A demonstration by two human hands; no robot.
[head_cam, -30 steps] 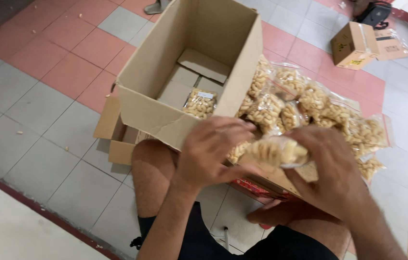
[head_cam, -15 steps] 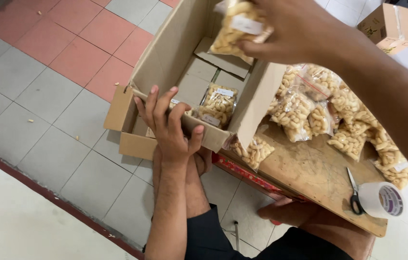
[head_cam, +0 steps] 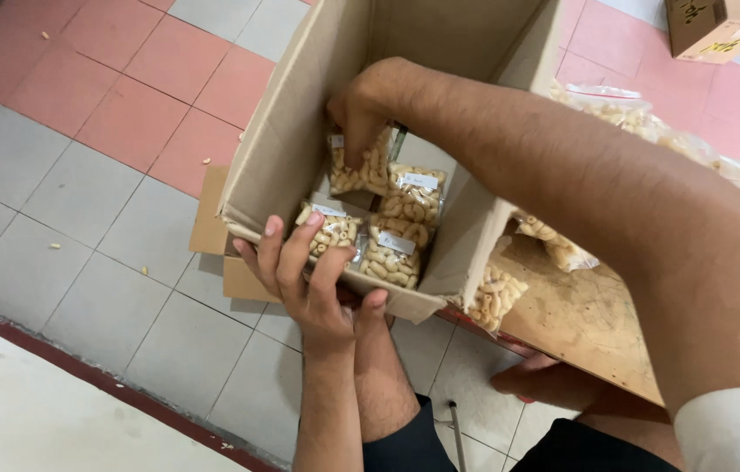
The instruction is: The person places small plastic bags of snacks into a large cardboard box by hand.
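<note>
Closest to the camera, the left hand (head_cam: 313, 284) grips the near wall of the cardboard box (head_cam: 278, 166), fingers hooked over the top edge and into the box, thumb underneath on the outside, so it is clamped on the cardboard itself. Just past those fingertips, inside the box, lie clear packets of pale curled snacks, each with a small white label: one packet (head_cam: 328, 232) right against the fingers, another (head_cam: 390, 252) beside it, and a third (head_cam: 414, 194) a little deeper in. Further in, the right hand (head_cam: 363, 109) reaches down from above with its forearm crossing over the box's right wall, fingers pinched shut on the top of a fourth snack packet (head_cam: 359, 168), which hangs upright low in the box, just above the ones already lying there. To the right of the box, a wooden board (head_cam: 580, 319) carries more packets (head_cam: 494, 295), one tucked against the box's outer corner. Beyond, on the red and grey tiled floor (head_cam: 82, 140), a second smaller carton (head_cam: 719, 26) sits at the top right edge, well apart from it all.
</note>
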